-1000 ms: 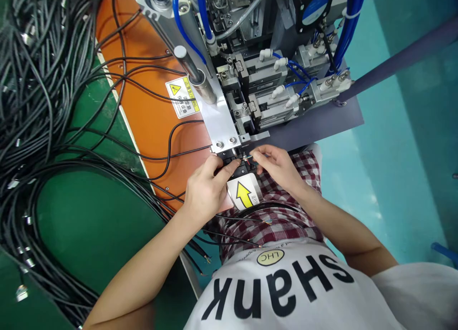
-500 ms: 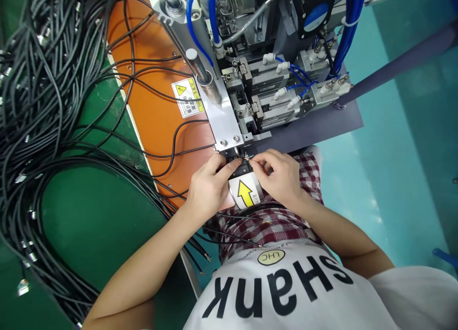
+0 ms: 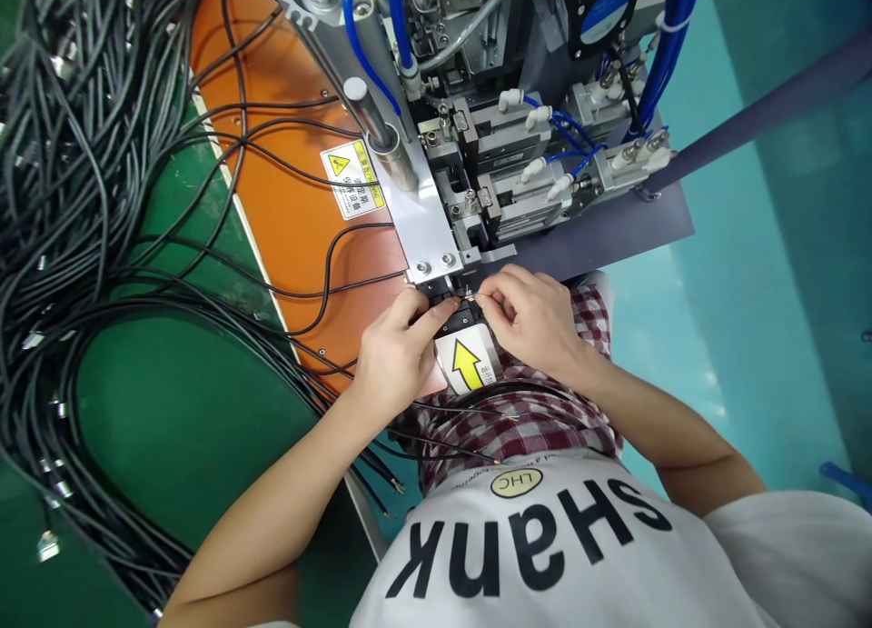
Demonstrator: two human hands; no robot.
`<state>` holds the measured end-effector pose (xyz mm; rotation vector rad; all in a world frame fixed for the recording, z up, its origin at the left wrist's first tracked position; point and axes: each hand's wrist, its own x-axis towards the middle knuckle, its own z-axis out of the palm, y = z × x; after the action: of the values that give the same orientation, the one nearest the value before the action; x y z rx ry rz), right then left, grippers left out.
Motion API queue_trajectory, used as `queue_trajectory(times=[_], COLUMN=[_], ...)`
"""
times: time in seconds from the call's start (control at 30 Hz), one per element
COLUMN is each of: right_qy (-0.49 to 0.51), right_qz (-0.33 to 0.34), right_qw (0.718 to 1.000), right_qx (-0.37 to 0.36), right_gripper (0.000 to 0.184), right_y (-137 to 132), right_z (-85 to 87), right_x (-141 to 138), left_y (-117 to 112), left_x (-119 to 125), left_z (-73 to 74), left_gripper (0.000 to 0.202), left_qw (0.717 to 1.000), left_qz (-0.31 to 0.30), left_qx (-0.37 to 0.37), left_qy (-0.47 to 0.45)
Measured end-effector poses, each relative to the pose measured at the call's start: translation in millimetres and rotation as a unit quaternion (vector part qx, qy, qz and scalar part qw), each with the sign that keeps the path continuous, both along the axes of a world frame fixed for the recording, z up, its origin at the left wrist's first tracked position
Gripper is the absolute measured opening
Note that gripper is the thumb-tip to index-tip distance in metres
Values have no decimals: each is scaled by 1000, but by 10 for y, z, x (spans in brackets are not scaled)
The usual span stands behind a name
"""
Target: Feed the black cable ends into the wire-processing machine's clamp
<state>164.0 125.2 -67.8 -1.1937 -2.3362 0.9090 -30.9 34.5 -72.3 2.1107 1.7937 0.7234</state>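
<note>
At the front of the machine, my left hand (image 3: pixel 393 348) is closed, its thumb tip pressing a cable end down on the black fixture (image 3: pixel 455 317). Most of that cable is hidden under the hand. Fine wires (image 3: pixel 470 294) stick out past the thumb. My right hand (image 3: pixel 535 317) pinches one thin wire between thumb and forefinger, just right of the fixture. Below the fixture, between the two hands, is a white label with a yellow arrow (image 3: pixel 467 364). Above them sits a silver metal plate (image 3: pixel 428 237) with two bolts.
Pneumatic clamps (image 3: pixel 521 214) with blue hoses (image 3: pixel 671 55) fill the machine's right side. Black cables (image 3: pixel 88 274) are heaped on the green table (image 3: pixel 156 428) at left, several crossing the orange plate (image 3: pixel 292 237). Cables with stripped ends (image 3: pixel 510 416) lie across the lap.
My right hand has shifted slightly up, and its fingers have drawn a little away from the fixture with the wire. My left hand stays in place. The view has moved slightly.
</note>
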Motion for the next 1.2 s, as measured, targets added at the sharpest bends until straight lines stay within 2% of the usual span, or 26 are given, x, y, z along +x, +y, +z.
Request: queue_trajectory(times=[0.07, 0.13, 0.2, 0.37, 0.6, 0.77, 0.87, 0.97, 1.03, 1.13, 1.17, 1.2], right_qy=[71, 131, 149, 136, 157, 136, 123, 132, 158, 194, 194, 188], right_qz=[-32, -56, -68, -83, -89, -93, -95, -105, -116, -115, -109, -103], right_qw=[990, 966, 952, 963, 978, 983, 981, 969, 948, 896, 889, 896], right_qx=[-117, -217, -259, -217, -108, -86, -112, -179, -252, -383, -400, -389], right_gripper=[14, 16, 22, 30, 10, 9, 12, 14, 17, 20, 21, 20], right_y=[28, 47, 54, 23, -16, -53, -64, -36, 5, 65, 72, 68], right_z=[-87, -166, -199, -134, -119, -89, -85, -134, -188, -232, -224, -206], right_x=[8, 25, 38, -37, -153, -114, -100, -115, -134, -137, -124, -101], left_y=[5, 10, 12, 2, -19, -25, -23, -13, -6, -5, -10, -18], left_x=[1, 1, 0, -2, -5, -7, -3, 6, 14, 26, 28, 30], left_z=[9, 16, 20, 10, -8, 0, 17, 39, 53, 69, 73, 76], left_gripper=[36, 37, 37, 36, 35, 32, 28, 24, 23, 22, 21, 20], left_qw=[1000, 1000, 1000, 1000, 1000, 1000, 1000, 1000, 999, 999, 998, 997], left_qz=[-1, -2, -2, -5, -5, 5, 10, 13, 13, 21, 27, 36], left_qx=[-3, -9, -11, -6, -5, -14, -15, -9, -8, 1, 8, 18], left_qy=[-10, -17, -21, -16, -2, 15, 23, 27, 29, 37, 47, 63])
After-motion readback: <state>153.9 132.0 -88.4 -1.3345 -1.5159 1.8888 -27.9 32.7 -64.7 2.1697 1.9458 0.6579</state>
